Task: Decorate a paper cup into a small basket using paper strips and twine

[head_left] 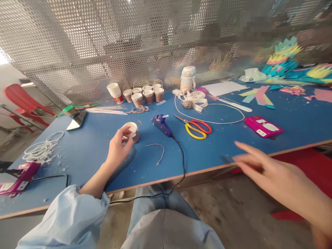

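Observation:
My left hand [119,143] is closed on the near-left side of a small white paper cup [135,135] with a brown wrapped outside. The cup stands on the blue table, and my fingers hide part of it. Out to the right, my right hand [255,162] hovers by the table's front edge, holding nothing, fingers stretched and slightly blurred. To the right of the cup lies a purple-blue glue gun [163,125] with a black cord. A short piece of twine [163,152] curves in front of it. Scissors [195,128] with red and yellow handles rest beyond.
Several brown-wrapped cups with handles [148,97] stand at the back beside stacked white cups [114,91]. A bottle [188,77], white ribbon [198,102] and a magenta power strip [264,127] are farther right. A phone [76,121] and coiled white cord [43,148] lie left.

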`<state>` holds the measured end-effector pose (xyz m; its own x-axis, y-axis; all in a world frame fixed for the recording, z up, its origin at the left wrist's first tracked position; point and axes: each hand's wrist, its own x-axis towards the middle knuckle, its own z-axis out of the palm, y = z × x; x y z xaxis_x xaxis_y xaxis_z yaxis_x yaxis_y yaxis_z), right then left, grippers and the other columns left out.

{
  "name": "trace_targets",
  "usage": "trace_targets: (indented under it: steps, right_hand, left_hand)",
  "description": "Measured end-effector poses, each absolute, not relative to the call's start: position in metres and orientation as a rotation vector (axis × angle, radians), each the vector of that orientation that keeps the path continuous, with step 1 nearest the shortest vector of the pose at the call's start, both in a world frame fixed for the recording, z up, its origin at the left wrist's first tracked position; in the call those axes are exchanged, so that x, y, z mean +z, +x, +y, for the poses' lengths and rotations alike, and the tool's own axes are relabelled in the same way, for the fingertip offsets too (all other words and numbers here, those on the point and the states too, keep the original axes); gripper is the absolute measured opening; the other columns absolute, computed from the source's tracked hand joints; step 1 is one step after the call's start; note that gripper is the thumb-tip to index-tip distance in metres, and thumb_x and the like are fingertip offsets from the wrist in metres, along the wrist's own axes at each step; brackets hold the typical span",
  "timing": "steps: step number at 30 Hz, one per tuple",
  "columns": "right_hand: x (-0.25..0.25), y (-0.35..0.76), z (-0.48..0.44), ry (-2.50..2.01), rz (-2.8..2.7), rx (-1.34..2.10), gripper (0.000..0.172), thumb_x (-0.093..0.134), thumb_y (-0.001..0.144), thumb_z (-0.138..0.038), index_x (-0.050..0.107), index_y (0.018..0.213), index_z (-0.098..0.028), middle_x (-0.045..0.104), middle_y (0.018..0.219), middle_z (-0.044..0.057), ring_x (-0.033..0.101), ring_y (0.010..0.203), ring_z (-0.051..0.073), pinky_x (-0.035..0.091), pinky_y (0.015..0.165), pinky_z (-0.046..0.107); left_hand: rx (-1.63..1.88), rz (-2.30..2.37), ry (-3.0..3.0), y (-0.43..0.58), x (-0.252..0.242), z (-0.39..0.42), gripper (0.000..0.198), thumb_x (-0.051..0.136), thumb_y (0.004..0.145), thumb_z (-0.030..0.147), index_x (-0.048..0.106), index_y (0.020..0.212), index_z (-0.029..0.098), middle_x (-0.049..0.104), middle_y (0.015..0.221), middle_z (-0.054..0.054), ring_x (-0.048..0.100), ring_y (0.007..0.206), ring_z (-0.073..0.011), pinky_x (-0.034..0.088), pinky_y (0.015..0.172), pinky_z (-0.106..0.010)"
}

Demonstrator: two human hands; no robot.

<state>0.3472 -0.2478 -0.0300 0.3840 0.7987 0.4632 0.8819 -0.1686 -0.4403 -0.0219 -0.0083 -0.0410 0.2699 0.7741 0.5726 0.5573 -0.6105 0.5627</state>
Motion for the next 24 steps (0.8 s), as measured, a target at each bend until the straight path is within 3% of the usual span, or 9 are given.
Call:
trace_targets:
  steps: [1, 2, 4, 9, 12, 15, 20, 24]
  right_hand:
    - [-0.019, 0.338, -0.227, -1.935, -1.709, 0.001, 0.053, 0.065, 0.076, -0.045, 0.058, 0.129, -0.04, 0.072, 0.111, 0.004, 0.07, 0.086, 0.028, 0.054, 0.068, 0.042]
    - [-0.009, 0.328, -0.204, -1.874, -1.868, 0.082, 0.055, 0.062, 0.079, -0.042, 0.054, 0.133, -0.037, 0.065, 0.125, 0.005, 0.066, 0.103, 0.031, 0.054, 0.078, 0.045]
    - [0.005, 0.306, -0.153, -1.76, -2.009, 0.241, 0.046, 0.057, 0.084, -0.038, 0.058, 0.129, -0.03, 0.063, 0.128, 0.006, 0.061, 0.112, 0.029, 0.051, 0.089, 0.045]
    - [0.004, 0.253, -0.038, -1.8, -1.923, 0.522, 0.039, 0.063, 0.08, -0.044, 0.065, 0.109, -0.018, 0.071, 0.107, 0.01, 0.067, 0.092, 0.023, 0.05, 0.076, 0.031]
    - [-0.009, 0.236, -0.003, -1.794, -1.918, 0.564, 0.031, 0.063, 0.077, -0.048, 0.068, 0.086, -0.019, 0.073, 0.083, 0.007, 0.066, 0.075, 0.022, 0.046, 0.061, 0.027]
    - [-0.021, 0.231, 0.006, -1.794, -1.863, 0.586, 0.023, 0.062, 0.077, -0.042, 0.065, 0.074, -0.019, 0.07, 0.071, 0.005, 0.064, 0.067, 0.02, 0.042, 0.057, 0.025]
    - [-0.034, 0.23, 0.004, -1.774, -1.741, 0.639, 0.01, 0.06, 0.073, -0.027, 0.064, 0.077, -0.019, 0.068, 0.065, 0.002, 0.062, 0.063, 0.019, 0.041, 0.055, 0.025]
    - [-0.033, 0.225, -0.004, -1.673, -1.664, 0.692, 0.014, 0.053, 0.074, -0.017, 0.064, 0.081, -0.019, 0.072, 0.082, 0.003, 0.065, 0.075, 0.018, 0.047, 0.067, 0.024]
  left_hand:
    - [1.251, 1.228, 2.304, -0.022, -0.042, -0.008, 0.034, 0.056, 0.082, 0.025, 0.053, 0.115, 0.02, 0.068, 0.101, -0.006, 0.066, 0.087, -0.0158, 0.057, 0.072, -0.03]
    - [1.244, 1.218, 2.318, -0.022, -0.042, -0.007, 0.034, 0.056, 0.082, 0.025, 0.054, 0.115, 0.019, 0.067, 0.104, -0.007, 0.065, 0.089, -0.0163, 0.057, 0.072, -0.03]
    - [1.234, 1.189, 2.348, -0.021, -0.041, -0.006, 0.035, 0.056, 0.081, 0.024, 0.054, 0.116, 0.019, 0.066, 0.107, -0.008, 0.065, 0.091, -0.0169, 0.058, 0.073, -0.031]
    - [1.205, 1.176, 2.423, -0.022, -0.035, -0.004, 0.037, 0.055, 0.081, 0.02, 0.053, 0.118, 0.018, 0.064, 0.11, -0.009, 0.064, 0.093, -0.018, 0.059, 0.072, -0.032]
    - [1.216, 1.205, 2.444, -0.028, -0.032, -0.003, 0.038, 0.056, 0.081, 0.02, 0.053, 0.119, 0.02, 0.061, 0.117, -0.011, 0.062, 0.1, -0.0202, 0.059, 0.073, -0.034]
    - [1.212, 1.255, 2.462, -0.036, -0.031, 0.0, 0.038, 0.059, 0.08, 0.021, 0.054, 0.118, 0.021, 0.057, 0.125, -0.014, 0.057, 0.112, -0.0249, 0.058, 0.079, -0.04]
    - [1.047, 1.269, 2.416, -0.048, -0.026, 0.007, 0.03, 0.057, 0.079, 0.022, 0.061, 0.109, 0.021, 0.054, 0.134, -0.013, 0.057, 0.116, -0.0258, 0.056, 0.085, -0.043]
    - [0.985, 1.243, 2.423, -0.052, -0.021, 0.014, 0.013, 0.056, 0.081, 0.024, 0.065, 0.091, 0.021, 0.058, 0.133, -0.012, 0.057, 0.119, -0.0265, 0.053, 0.092, -0.046]
